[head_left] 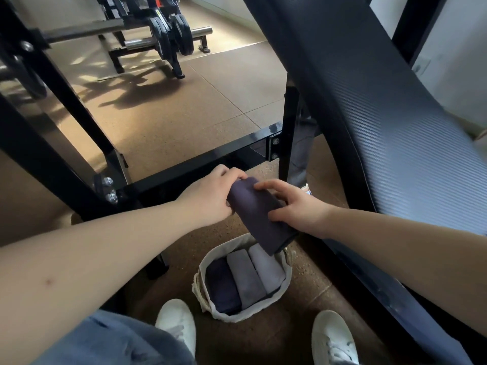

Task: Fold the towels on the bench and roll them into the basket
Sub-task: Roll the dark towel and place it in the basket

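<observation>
The person stands at the foot of a slanted black bench pad (382,114), bending over a small pale fabric basket (238,318) that sits on the brown speckled floor (197,96) between two white shoes, the left shoe (176,322) just beside the basket's near rim and the right shoe (333,338) a little apart from it. Both hands hold one rolled dark navy towel (259,217) in the air above the basket. The left hand (210,196) grips the roll's upper end, fingers curled over the top and thumb tucked beneath. The right hand (295,206) clasps the roll's side lower down, the thumb pressed on the cloth and the fingers bent round it. The roll is tilted, its lower end pointing down at the basket's far right edge; whether that end touches the rim or the cloth below it, I cannot tell from here. Inside the basket three rolled towels lie side by side, touching: a navy roll (222,288) on the left, a mid-grey roll (245,277) in the middle and a light grey roll (266,267) on the right. A black steel crossbar (210,159) of the bench frame runs behind the hands. Farther back a barbell rack with dark weight plates (171,35) stands in patchy sunlight. Blue jeans (105,341) show at the lower left.
</observation>
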`<state>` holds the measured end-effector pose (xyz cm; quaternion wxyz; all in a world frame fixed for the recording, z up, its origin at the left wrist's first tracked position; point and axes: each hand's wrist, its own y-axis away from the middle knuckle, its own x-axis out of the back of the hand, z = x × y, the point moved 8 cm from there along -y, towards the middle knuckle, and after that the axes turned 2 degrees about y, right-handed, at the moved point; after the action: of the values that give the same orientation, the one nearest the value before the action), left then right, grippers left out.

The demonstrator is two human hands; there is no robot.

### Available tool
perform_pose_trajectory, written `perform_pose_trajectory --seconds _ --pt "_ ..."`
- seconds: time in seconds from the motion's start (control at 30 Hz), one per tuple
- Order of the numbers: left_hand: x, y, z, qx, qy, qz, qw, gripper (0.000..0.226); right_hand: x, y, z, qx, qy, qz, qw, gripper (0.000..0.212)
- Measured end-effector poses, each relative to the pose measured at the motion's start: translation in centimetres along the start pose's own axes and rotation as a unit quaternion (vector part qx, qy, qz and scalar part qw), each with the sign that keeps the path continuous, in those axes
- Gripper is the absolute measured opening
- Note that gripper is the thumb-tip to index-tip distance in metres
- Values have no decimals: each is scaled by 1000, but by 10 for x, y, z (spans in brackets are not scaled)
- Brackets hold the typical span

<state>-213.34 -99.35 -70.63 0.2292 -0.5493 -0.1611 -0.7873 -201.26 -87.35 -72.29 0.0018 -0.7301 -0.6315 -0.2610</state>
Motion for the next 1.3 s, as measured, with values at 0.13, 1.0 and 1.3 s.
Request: perform_pose_trajectory --seconds 0.13,1.0,1.3 --pt "-49 0 -14 56 38 -26 997 69 -17 -7 43 -39 -11 12 999 69" --pt "-243 112 -84 107 -41 -253 961 34 -192 -65 208 -136 94 -83 983 80" --pt "-244 111 -81 140 -43 -228 963 57 -207 -74 209 -98 288 -99 948 86"
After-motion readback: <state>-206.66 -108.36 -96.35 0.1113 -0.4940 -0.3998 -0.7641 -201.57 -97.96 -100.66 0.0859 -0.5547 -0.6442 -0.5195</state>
